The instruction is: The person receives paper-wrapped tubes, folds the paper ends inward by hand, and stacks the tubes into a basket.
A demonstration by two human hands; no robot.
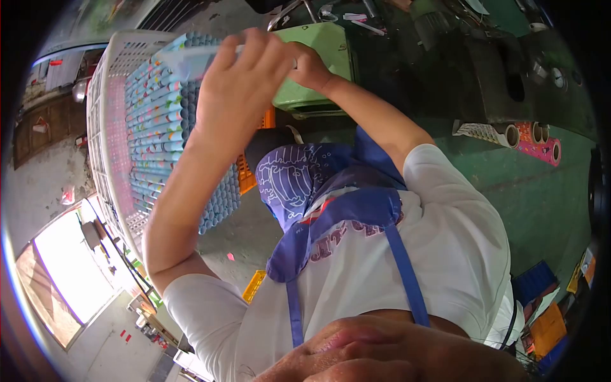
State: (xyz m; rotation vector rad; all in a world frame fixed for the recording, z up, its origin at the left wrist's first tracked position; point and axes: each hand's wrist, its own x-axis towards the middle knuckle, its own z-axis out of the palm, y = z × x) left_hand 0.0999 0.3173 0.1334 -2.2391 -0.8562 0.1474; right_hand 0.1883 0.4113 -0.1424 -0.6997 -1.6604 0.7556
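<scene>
My left hand (245,79) is raised in front of the crate, back toward me and fingers curled over. A blurred, pale blue, partly see-through length (194,62) sticks out to the left from under its fingers; its kind is unclear. My right hand (309,67) is closed right beside the left one, with its fingertips partly hidden behind it. A small pale ring-like edge shows at its fingers, but what it grips cannot be made out. Below and behind the left forearm are stacked light blue patterned rolls (156,121), their open ends facing right.
A white plastic crate (102,127) holds the rolls. Beyond my hands stands a green box-shaped piece (318,38), with an orange crate (246,173) beneath. Dark machinery (490,70) is at the upper right, near several loose rolls (534,137) on the green floor.
</scene>
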